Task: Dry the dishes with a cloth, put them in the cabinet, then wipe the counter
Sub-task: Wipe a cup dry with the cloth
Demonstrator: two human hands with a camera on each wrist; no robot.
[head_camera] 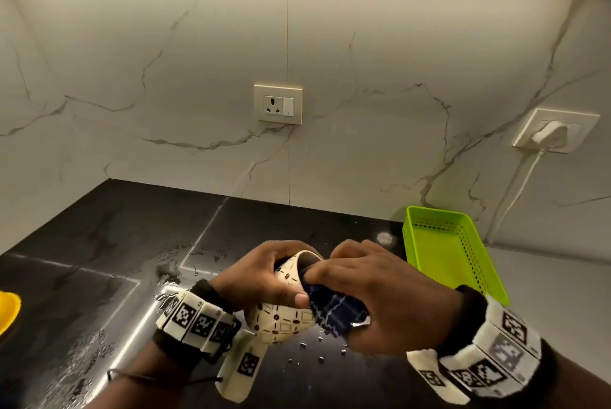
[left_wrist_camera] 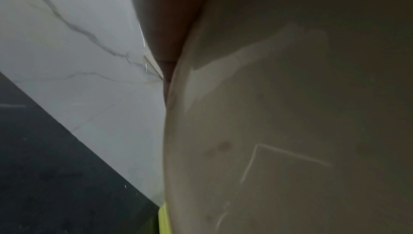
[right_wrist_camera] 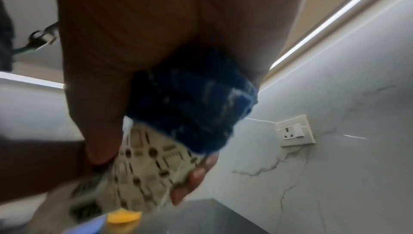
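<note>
2 hands meet above the black counter point(head_camera: 139, 227), holding 1 cream cup point(head_camera: 284, 319) printed with small dark marks. The left hand point(head_camera: 261, 279) has its grip wrapped round the cup: fingers curl over the far side near the rim and the thumb presses the near wall. The cup is tilted, its mouth turned up and toward the right hand, and it is clear of the counter. The right hand point(head_camera: 373, 293) has its grip closed on a dark blue checked cloth point(head_camera: 334, 309), bunched in the fingers and pushed against the cup's rim and side; part of the cloth seems to reach into the mouth, though how far is hidden.

From the right wrist view, the cloth point(right_wrist_camera: 192, 100) sits wadded under the palm, touching the patterned cup point(right_wrist_camera: 143, 163), with fingertips point(right_wrist_camera: 194, 174) of the left hand showing at the cup's far edge. The left wrist view is blurred and mostly filled by the pale wall of the cup point(left_wrist_camera: 279, 131).

Water lies in streaks and drops on the counter to the left of the hands and just below them. 1 lime green perforated tray point(head_camera: 456, 253) rests on the counter to the right, near the marble wall point(head_camera: 165, 61). 2 sockets are set in that wall: 1 with a switch point(head_camera: 278, 104) behind the hands, and 1 on the right point(head_camera: 555, 131) with a white plug and cord. A yellow object point(head_camera: 8, 309) shows at the left edge, cut off by the frame.
</note>
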